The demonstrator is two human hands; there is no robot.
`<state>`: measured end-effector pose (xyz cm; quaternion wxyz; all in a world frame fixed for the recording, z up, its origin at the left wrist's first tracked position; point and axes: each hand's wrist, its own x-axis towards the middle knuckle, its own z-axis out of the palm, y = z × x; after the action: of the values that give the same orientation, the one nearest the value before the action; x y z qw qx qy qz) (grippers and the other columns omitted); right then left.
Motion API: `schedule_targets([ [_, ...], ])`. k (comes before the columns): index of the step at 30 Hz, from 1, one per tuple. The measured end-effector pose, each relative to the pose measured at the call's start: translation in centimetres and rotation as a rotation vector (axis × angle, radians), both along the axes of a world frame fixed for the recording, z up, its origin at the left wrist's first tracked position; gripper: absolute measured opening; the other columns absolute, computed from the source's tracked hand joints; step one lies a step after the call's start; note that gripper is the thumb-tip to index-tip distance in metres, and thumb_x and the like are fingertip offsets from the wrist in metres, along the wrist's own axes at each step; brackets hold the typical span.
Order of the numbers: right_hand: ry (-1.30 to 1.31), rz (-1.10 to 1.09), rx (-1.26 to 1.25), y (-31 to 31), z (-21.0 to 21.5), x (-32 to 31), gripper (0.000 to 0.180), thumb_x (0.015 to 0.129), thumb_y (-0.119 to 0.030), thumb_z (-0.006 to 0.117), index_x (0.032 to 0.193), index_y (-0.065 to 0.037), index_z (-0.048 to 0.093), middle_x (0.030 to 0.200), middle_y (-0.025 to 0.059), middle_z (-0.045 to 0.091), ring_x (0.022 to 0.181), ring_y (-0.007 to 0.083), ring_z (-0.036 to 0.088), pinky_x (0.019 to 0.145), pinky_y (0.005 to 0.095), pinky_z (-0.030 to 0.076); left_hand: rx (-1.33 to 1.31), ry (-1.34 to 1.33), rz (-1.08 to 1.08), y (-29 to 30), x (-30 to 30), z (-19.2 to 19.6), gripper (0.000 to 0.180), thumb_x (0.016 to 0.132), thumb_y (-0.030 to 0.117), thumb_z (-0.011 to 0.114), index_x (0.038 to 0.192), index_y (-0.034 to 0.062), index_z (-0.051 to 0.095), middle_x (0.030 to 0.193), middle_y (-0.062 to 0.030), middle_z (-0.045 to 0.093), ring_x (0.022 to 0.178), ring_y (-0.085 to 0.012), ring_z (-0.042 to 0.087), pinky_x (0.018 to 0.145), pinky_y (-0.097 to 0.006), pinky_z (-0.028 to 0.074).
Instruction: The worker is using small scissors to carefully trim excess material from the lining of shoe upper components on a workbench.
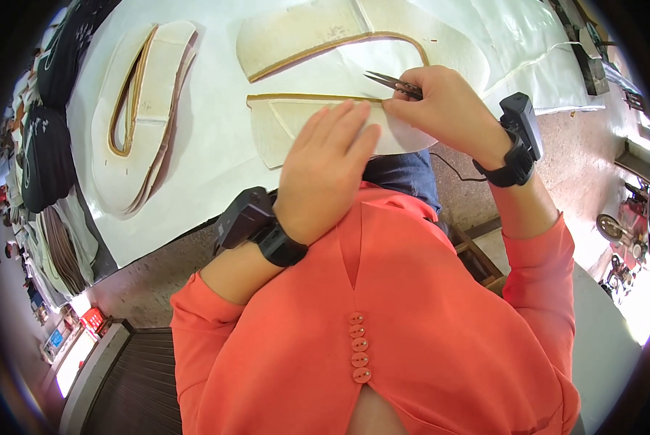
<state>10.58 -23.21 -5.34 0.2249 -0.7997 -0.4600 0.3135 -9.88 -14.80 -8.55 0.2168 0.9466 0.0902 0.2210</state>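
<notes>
A pale cream U-shaped piece, like a shoe upper with a brown edging along its inner opening, lies on the white-covered table in front of me. My left hand rests flat over its near arm, palm down and fingers stretched out. In my right hand I hold small dark thread snips, gripped between thumb and fingers. Their two pointed tips aim left over the opening, slightly apart. The right thumb sits close to the brown edge of the near arm. Part of the piece is hidden under both hands.
A stack of similar cream pieces lies at the table's left. Dark bundles and layered fabric-like pieces line the left edge. White sheeting covers the table. A thin cord hangs near my right wrist. Parked motorcycles stand far right.
</notes>
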Motion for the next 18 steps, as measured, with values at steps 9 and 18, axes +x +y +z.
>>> schedule_targets([
  [9, 0.165, -0.007, -0.048, -1.6, 1.7, 2.1, 0.031, 0.081, -0.026, 0.068, 0.081, 0.004, 0.069, 0.064, 0.0084, 0.063, 0.059, 0.0166, 0.058, 0.059, 0.0332, 0.047, 0.022, -0.021, -0.005, -0.9, 1.4, -0.4, 0.02, 0.085, 0.001, 0.069, 0.105, 0.0035, 0.064, 0.121, -0.0141, 0.062, 0.115, -0.0348, 0.062, 0.097, -0.045, 0.051],
  [18, 0.122, -0.032, -0.032, -1.8, 0.7, 2.3, 0.032, 0.079, -0.027, 0.069, 0.082, 0.004, 0.068, 0.064, 0.0128, 0.061, 0.058, 0.0199, 0.059, 0.059, 0.0351, 0.049, -0.038, -0.107, 0.023, -1.5, 1.7, -1.0, 0.024, 0.084, -0.001, 0.067, 0.107, 0.0003, 0.062, 0.124, -0.0148, 0.063, 0.118, -0.0363, 0.062, 0.099, -0.046, 0.051],
])
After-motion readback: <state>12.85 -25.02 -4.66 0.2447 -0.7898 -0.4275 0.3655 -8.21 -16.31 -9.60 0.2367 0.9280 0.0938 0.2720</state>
